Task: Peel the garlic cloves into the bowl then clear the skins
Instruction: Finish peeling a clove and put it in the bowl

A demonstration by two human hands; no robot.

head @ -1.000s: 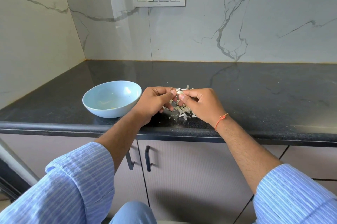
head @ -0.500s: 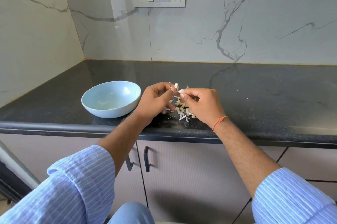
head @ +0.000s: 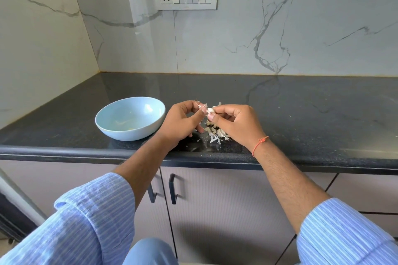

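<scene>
Garlic was the thing in hand, and only the head view showed it. A single garlic clove [head: 210, 110] sat pinched at the fingertips of the right hand [head: 235, 126], held above the counter [head: 301, 114] just right of the bowl [head: 130, 118]. The left hand [head: 183, 123] had its thumb and forefinger closed on a strip of skin [head: 199, 105] that stood up from the clove, so both hands were clamped: the right on the clove, the left on its peel.

By the look of it, the clove would be light, small and firm, and likely slick once bare; it seemed best held at its two ends or across its thick middle, with the nails working the skin from the tip. The skin looked papery and brittle, apt to tear into flakes and cling to the fingers rather than come away whole.

Under and between the hands lay a heap of loose skins [head: 217, 134] on the counter, with a few flecks scattered toward its front edge. Whether unpeeled cloves lay among them could not be told.

The bowl stood upright on the counter, near the left hand but apart from it. Inside, a few pale pieces rested on its floor; they were too small and washed out to name with certainty, though they were probably peeled cloves.
</scene>
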